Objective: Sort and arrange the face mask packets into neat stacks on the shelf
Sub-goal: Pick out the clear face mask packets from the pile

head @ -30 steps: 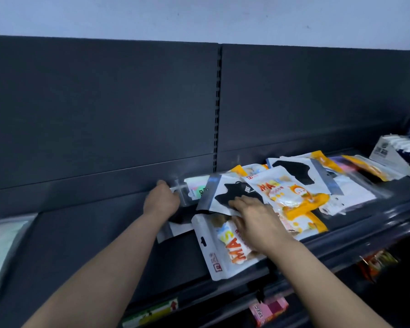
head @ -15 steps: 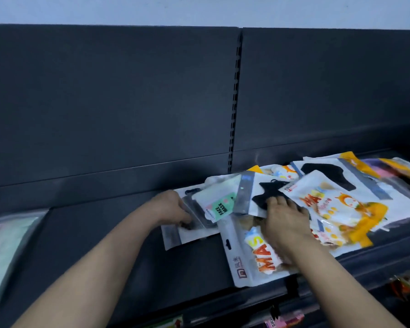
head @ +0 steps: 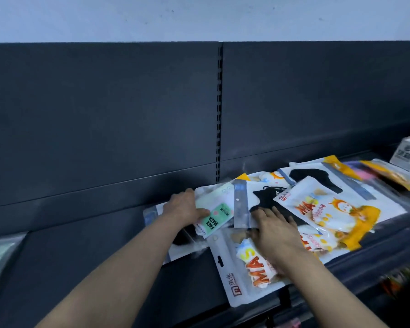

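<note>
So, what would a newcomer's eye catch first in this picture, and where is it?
First comes the untidy pile of mask packets on the right half of the dark shelf, above all the white-and-orange MASK packet on top. Left of it, the left hand grips a pale green FACE MASK packet, while the right hand lies flat on the pile.

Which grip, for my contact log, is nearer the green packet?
Left. The left grip holds the green packet; the right grip rests on the black-mask packet beside it.
</note>
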The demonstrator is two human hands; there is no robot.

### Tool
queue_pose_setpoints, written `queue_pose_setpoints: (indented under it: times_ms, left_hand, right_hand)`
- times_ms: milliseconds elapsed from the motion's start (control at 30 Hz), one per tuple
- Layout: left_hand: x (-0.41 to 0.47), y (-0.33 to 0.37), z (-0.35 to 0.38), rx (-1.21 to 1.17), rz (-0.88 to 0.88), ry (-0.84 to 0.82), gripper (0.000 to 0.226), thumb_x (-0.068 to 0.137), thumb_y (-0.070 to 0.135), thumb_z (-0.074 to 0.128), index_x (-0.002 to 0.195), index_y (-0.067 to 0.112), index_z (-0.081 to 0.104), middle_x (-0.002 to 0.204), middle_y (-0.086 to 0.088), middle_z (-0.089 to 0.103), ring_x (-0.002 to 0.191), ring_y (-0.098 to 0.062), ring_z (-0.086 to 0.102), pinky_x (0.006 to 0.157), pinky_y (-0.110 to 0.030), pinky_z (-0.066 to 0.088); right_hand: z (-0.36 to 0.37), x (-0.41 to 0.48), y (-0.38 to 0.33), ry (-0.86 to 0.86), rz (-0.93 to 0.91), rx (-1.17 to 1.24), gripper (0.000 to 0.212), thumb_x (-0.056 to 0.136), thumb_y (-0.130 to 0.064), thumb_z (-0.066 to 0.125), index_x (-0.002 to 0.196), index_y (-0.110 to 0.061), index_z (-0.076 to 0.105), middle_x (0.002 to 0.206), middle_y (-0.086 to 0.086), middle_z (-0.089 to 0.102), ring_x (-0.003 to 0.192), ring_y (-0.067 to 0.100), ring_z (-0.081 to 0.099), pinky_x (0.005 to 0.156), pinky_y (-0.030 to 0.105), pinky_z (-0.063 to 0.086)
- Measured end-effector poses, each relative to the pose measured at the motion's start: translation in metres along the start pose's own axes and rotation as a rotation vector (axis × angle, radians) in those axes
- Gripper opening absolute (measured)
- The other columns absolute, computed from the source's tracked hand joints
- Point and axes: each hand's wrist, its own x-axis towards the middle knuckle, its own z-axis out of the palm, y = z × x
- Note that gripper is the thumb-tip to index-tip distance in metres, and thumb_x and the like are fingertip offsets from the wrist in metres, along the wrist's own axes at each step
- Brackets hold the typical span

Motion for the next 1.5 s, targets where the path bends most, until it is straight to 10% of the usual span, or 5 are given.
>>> queue_pose_setpoints:
  times_ms: [567, 900, 1100, 1333, 1500]
  left_hand:
    - [-0.05, -0.047, -0.035, -0.612, -0.178, 0.138, 0.033, 0.069, 0.019, 0.084, 0.092, 0.019, 0.061, 0.093, -0.003, 0.072, 0.084, -0.023, 0.07, 0.081, -0.046, 0.058]
    - [-0.085, 0.0, -0.042, -0.717, -0.214, 0.379, 0.029, 0.076, 0.019, 0.08, 0.093, 0.019, 0.057, 0.091, -0.003, 0.071, 0.078, -0.024, 0.071, 0.077, -0.046, 0.058]
    - [-0.087, 0.049, -0.025, -0.76, -0.221, 0.316, 0.032, 0.076, 0.018, 0.08, 0.094, 0.021, 0.054, 0.094, -0.005, 0.071, 0.081, -0.033, 0.072, 0.07, -0.053, 0.058]
    - [-0.079, 0.118, 0.009, -0.708, -0.223, 0.275, 0.073, 0.077, 0.022, 0.079, 0.137, 0.025, 0.039, 0.09, 0.004, 0.065, 0.081, -0.024, 0.07, 0.076, -0.043, 0.057]
    - [-0.074, 0.154, 0.028, -0.732, -0.213, 0.262, 0.068, 0.078, 0.022, 0.077, 0.135, 0.027, 0.041, 0.091, -0.001, 0.066, 0.082, -0.028, 0.07, 0.077, -0.043, 0.057]
  right_hand:
    - [0.008, 0.013, 0.032, 0.232, -0.062, -0.039, 0.039, 0.095, -0.033, 0.04, 0.131, -0.021, 0.047, 0.139, 0.001, 0.047, 0.141, 0.022, 0.028, 0.114, 0.044, 0.024]
    - [0.0, -0.003, -0.01, 0.353, -0.344, 0.709, 0.031, 0.087, 0.003, 0.048, 0.105, -0.017, 0.062, 0.11, 0.001, 0.061, 0.106, 0.017, 0.053, 0.091, 0.032, 0.046]
    - [-0.036, 0.004, 0.072, 0.404, -0.41, 0.322, 0.025, 0.08, -0.003, 0.057, 0.092, -0.02, 0.07, 0.094, -0.001, 0.068, 0.093, 0.021, 0.06, 0.075, 0.035, 0.05]
    - [-0.037, 0.001, 0.161, 0.284, -0.168, 0.055, 0.034, 0.094, -0.022, 0.045, 0.126, -0.025, 0.054, 0.142, -0.001, 0.047, 0.144, 0.021, 0.023, 0.111, 0.047, 0.023]
    - [-0.034, -0.002, 0.2, 0.085, -0.17, -0.014, 0.043, 0.099, -0.042, 0.032, 0.139, -0.031, 0.041, 0.153, -0.003, 0.031, 0.145, 0.02, 0.019, 0.115, 0.049, 0.018]
